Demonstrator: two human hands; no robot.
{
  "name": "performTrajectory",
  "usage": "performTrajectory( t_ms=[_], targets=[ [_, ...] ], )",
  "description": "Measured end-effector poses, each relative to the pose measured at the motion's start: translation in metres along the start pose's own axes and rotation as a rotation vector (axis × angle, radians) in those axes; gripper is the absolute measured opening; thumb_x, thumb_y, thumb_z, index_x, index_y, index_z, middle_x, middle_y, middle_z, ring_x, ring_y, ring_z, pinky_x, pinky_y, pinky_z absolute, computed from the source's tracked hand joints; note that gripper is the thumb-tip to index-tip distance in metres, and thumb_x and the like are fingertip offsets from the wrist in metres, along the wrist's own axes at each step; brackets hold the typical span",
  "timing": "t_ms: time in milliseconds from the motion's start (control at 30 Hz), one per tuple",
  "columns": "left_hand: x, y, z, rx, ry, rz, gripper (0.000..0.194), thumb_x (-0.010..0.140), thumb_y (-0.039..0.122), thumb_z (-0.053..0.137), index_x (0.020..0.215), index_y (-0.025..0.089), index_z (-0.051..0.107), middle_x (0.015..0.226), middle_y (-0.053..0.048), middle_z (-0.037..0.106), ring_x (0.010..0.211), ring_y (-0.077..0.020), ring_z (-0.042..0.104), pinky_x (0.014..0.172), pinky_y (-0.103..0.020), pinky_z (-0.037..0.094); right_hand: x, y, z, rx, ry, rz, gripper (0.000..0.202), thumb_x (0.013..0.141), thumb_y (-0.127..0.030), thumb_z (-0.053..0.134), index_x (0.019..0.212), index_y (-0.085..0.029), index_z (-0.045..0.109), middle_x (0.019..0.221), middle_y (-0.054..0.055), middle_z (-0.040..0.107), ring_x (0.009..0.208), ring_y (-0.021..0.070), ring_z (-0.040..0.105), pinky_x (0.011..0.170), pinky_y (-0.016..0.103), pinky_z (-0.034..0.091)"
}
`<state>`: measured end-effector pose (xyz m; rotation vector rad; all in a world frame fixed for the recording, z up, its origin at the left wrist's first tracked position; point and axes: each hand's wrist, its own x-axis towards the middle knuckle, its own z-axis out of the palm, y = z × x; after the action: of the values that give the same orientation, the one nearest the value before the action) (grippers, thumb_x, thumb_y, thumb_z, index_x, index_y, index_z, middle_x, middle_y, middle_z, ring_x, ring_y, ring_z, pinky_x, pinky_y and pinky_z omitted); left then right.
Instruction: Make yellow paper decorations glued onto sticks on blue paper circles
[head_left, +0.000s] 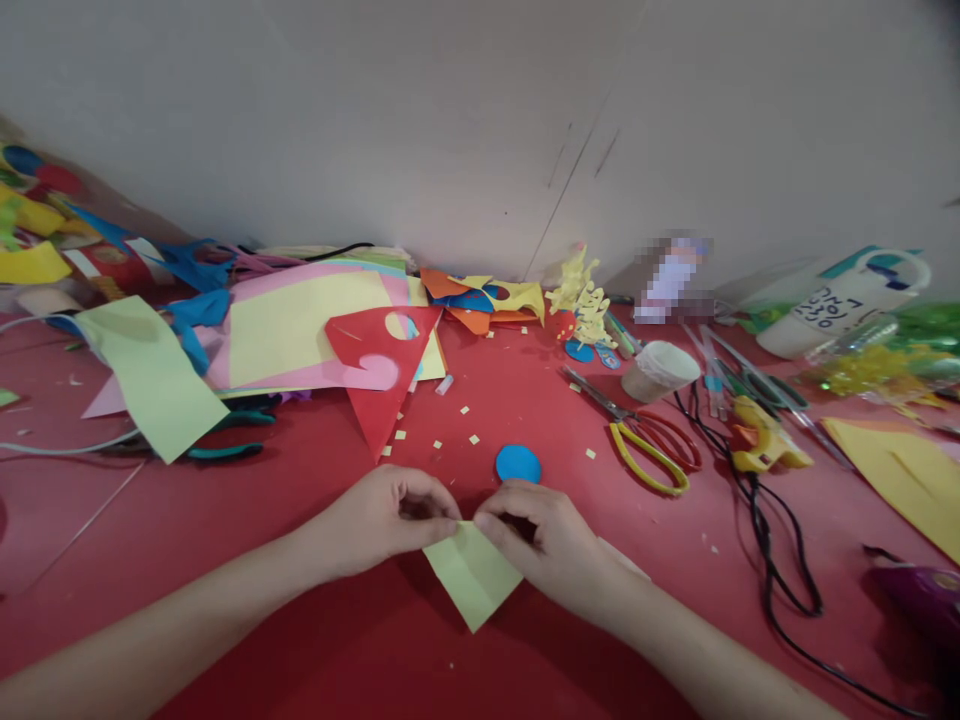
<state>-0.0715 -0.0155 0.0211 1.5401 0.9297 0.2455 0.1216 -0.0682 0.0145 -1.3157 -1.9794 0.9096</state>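
Note:
A small pale yellow paper (pixel 474 580) is held at its upper edge between both hands, one corner pointing down toward me. My left hand (pixel 401 510) pinches it at the upper left with thumb and fingers. My right hand (pixel 536 530) pinches it close by, at the upper right, and covers part of its right side. Just beyond my right hand lies a blue paper disc (pixel 518 464) on the red table (pixel 315 660). Tiny pale paper squares (pixel 437 445) are scattered beyond my hands.
Scissors (pixel 645 440), a white cup (pixel 661 371), a yellow tool (pixel 765 440) and a black cord (pixel 765 540) lie at the right. Cut red paper (pixel 367 400), stacked sheets (pixel 285 320), a pale strip (pixel 150 375) and pliers (pixel 229 450) are at the left. A wall (pixel 450 130) stands behind.

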Motion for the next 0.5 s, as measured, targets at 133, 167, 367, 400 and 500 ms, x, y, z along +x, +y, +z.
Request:
performTrajectory(
  t_ms=[133, 167, 367, 400, 500],
  targets=[
    [-0.0002, 0.0011, -0.0002, 0.004, 0.001, 0.006, 0.016, 0.073, 0.029, 0.060, 0.076, 0.015, 0.066, 0.070, 0.000, 0.064, 0.065, -0.0113, 0.055, 0.060, -0.021, 0.042, 0.0010, -0.0006, -0.0005, -0.025, 0.005, 0.014, 0.021, 0.083, -0.023, 0.049, 0.066, -0.018, 0.059, 0.061, -0.001, 0.056, 0.058, 0.0101, 0.049, 0.053, 0.021, 0.039],
    [0.0000, 0.0015, -0.0007, 0.009, -0.001, 0.000, 0.016, 0.073, 0.029, 0.060, 0.076, 0.015, 0.066, 0.069, 0.000, 0.064, 0.064, -0.0114, 0.055, 0.060, -0.021, 0.042, 0.0009, -0.0004, -0.0004, -0.017, 0.007, 0.012, 0.019, 0.083, -0.022, 0.050, 0.067, -0.018, 0.059, 0.062, -0.001, 0.057, 0.058, 0.0100, 0.050, 0.054, 0.021, 0.039],
    [0.0021, 0.0017, -0.0050, -0.034, -0.050, -0.020, 0.017, 0.070, 0.031, 0.063, 0.077, 0.016, 0.067, 0.070, -0.001, 0.065, 0.065, -0.0125, 0.055, 0.061, -0.023, 0.041, -0.0001, 0.0018, 0.0003, 0.014, 0.007, -0.008, 0.014, 0.083, -0.020, 0.051, 0.071, -0.019, 0.060, 0.066, -0.001, 0.059, 0.063, 0.0103, 0.051, 0.057, 0.021, 0.040],
    [0.0023, 0.0023, -0.0054, -0.047, -0.054, -0.027, 0.017, 0.070, 0.031, 0.063, 0.077, 0.016, 0.067, 0.070, -0.001, 0.065, 0.066, -0.0128, 0.055, 0.061, -0.024, 0.041, -0.0002, 0.0018, 0.0005, 0.014, 0.007, -0.011, 0.014, 0.083, -0.019, 0.051, 0.071, -0.019, 0.059, 0.067, -0.001, 0.059, 0.063, 0.0105, 0.051, 0.058, 0.021, 0.040],
    [0.0022, 0.0061, -0.0060, -0.072, -0.051, -0.052, 0.015, 0.068, 0.030, 0.065, 0.075, 0.017, 0.067, 0.070, 0.000, 0.065, 0.066, -0.0128, 0.055, 0.062, -0.024, 0.041, -0.0004, 0.0011, 0.0009, 0.003, 0.007, -0.023, 0.014, 0.083, -0.019, 0.051, 0.072, -0.019, 0.059, 0.066, 0.000, 0.058, 0.065, 0.0112, 0.051, 0.059, 0.022, 0.041]
  ],
)
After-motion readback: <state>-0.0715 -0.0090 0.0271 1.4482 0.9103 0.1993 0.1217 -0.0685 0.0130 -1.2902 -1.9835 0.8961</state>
